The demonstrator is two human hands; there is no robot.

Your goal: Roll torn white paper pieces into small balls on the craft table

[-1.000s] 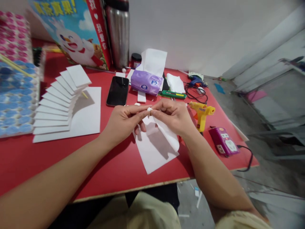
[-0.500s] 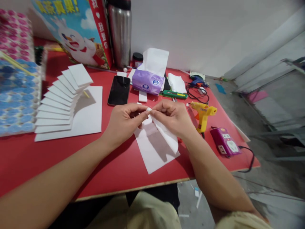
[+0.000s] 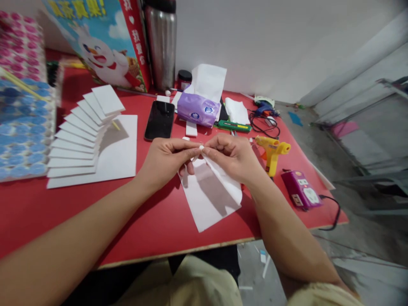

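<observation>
Left hand (image 3: pixel 167 159): thumb and forefinger pinch the bunched tip of the white tissue (image 3: pixel 228 180)!
Right hand (image 3: pixel 234 157): pinching that same tip, fingertips almost meeting the left's.
White tissue: caught between both hands up top, the rest draping below the right.
White sheet (image 3: pixel 202 214): underneath, on the red counter (image 3: pixel 143 231).

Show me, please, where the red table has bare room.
Bare red table shows between the white board and left forearm, and between that forearm, the white sheet and the front edge. Beyond the left hand and right hand, it is crowded with the phone, tissue pack and green cutter.
</observation>
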